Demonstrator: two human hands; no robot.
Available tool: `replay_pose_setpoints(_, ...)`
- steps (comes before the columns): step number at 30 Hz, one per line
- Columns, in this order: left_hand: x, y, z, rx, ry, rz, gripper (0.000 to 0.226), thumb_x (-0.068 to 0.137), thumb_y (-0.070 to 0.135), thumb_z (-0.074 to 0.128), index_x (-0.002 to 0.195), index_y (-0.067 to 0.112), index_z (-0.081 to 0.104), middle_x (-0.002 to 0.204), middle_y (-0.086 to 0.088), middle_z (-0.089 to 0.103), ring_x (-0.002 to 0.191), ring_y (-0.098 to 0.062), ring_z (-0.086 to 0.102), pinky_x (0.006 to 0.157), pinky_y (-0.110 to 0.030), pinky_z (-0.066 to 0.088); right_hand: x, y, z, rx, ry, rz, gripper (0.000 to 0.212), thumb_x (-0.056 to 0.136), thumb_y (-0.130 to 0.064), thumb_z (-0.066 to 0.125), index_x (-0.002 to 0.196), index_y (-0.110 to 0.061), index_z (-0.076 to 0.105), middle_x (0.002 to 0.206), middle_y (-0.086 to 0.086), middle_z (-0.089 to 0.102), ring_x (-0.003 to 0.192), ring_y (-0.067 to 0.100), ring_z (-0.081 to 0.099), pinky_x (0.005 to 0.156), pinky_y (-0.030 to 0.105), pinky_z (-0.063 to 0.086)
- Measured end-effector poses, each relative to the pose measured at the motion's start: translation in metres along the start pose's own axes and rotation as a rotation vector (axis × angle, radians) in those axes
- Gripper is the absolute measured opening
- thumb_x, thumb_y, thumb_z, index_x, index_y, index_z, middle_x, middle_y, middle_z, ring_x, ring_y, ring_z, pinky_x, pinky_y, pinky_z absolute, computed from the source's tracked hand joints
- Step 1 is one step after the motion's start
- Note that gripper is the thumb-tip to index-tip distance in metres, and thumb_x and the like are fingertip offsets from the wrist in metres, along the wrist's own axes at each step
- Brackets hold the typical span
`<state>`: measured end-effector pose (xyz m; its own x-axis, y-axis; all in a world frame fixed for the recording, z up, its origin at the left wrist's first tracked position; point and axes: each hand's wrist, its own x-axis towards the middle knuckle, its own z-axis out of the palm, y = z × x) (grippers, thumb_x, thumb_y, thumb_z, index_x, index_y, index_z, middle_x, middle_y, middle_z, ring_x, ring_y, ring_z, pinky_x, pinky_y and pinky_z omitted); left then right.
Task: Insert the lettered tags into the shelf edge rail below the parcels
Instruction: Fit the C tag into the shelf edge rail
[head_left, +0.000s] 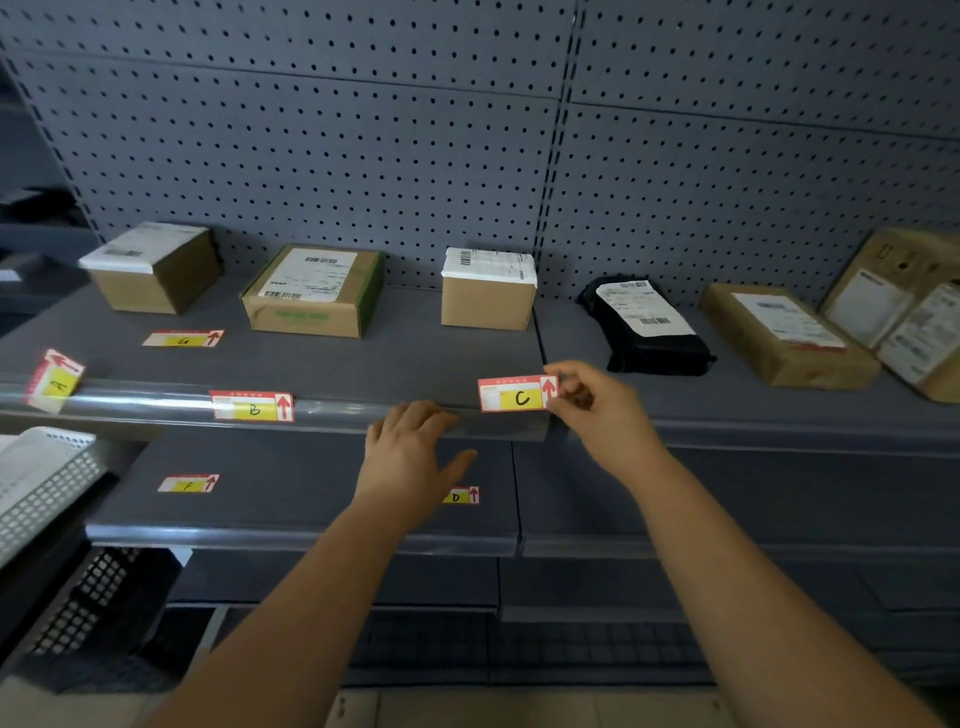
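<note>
My right hand (592, 402) pinches the right end of the C tag (514, 396), holding it just above the clear shelf edge rail (343, 413), below the small brown parcel (487, 296). My left hand (410, 449) rests with its fingertips on the rail just left of that tag. The B tag (253, 406) sits in the rail below the green-edged parcel (311, 291). The A tag (53, 383) stands tilted at the rail's left end. The G tag (183, 339) lies flat on the upper shelf. The F tag (188, 483) and D tag (461, 495) lie on the lower shelf.
A taped box (150, 267) stands at the far left of the upper shelf. A black bag parcel (649, 327) and several brown parcels (784, 338) sit in the right bay. A white perforated basket (41, 478) juts in at the left. Pegboard (415, 130) backs the shelves.
</note>
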<state>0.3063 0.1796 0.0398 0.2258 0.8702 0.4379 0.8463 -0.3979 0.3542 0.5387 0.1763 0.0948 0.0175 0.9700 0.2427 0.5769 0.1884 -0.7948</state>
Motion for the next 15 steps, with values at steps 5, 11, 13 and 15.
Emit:
replay_pose_setpoints(5,0.005,0.001,0.009,0.032,0.007,-0.034,0.049,0.082,0.056,0.058,0.121,0.026,0.058,0.122,0.004,0.05,0.117,-0.02,0.041,0.1,-0.041,0.029,0.002,0.001,0.0,0.006,0.009,-0.019,0.034,0.088,-0.009,0.067,0.112,-0.033,0.064,0.086,-0.009,0.06,0.083,0.008,0.059,0.079,0.023,0.048)
replay_pose_setpoints(11,0.007,0.004,0.014,0.02,0.048,-0.063,0.048,0.079,0.057,0.06,0.116,0.026,0.059,0.118,0.005,0.051,0.116,-0.02,0.042,0.1,-0.043,0.03,0.0,-0.001,-0.005,-0.014,-0.006,-0.013,0.033,0.089,-0.01,0.066,0.116,-0.029,0.064,0.089,-0.009,0.062,0.085,0.008,0.06,0.081,0.024,0.05)
replay_pose_setpoints(13,0.007,0.006,0.015,0.022,0.055,-0.072,0.048,0.079,0.058,0.059,0.116,0.027,0.059,0.117,0.006,0.051,0.116,-0.019,0.041,0.1,-0.043,0.029,-0.001,-0.001,-0.005,-0.012,-0.003,-0.022,0.033,0.089,-0.009,0.066,0.115,-0.028,0.064,0.087,-0.008,0.061,0.083,0.006,0.058,0.079,0.023,0.05)
replay_pose_setpoints(15,0.006,0.007,0.015,0.026,0.054,-0.076,0.049,0.079,0.059,0.058,0.117,0.028,0.058,0.118,0.007,0.05,0.116,-0.018,0.04,0.101,-0.043,0.028,-0.001,-0.002,-0.006,-0.006,-0.005,-0.02,0.033,0.089,-0.008,0.066,0.115,-0.028,0.064,0.086,-0.009,0.06,0.081,0.005,0.057,0.078,0.022,0.049)
